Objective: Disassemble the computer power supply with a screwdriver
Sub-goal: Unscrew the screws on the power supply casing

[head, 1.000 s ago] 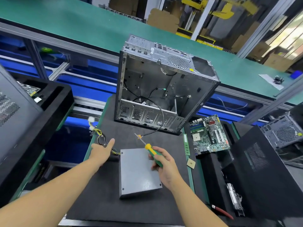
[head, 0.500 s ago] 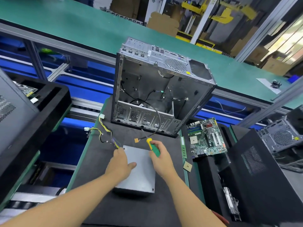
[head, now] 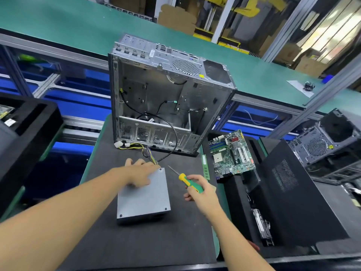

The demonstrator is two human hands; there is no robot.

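Left hand (head: pixel 139 174) rests on the power supply (head: pixel 145 196)'s far-left corner; right hand (head: pixel 201 194) grips the screwdriver (head: pixel 187 179) beside it.

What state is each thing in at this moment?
Power supply: flat on the mat, cover on, corner screws in.
Left hand: rests on the power supply.
Screwdriver: held by right hand, tip clear of power supply.
Computer case: upright, side open.
Motherboard: out of case, lying beside it.

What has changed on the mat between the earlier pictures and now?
The left hand moved from beside the power supply onto it. The right hand drew the screwdriver off it to the right. Its grip stayed; the case too.
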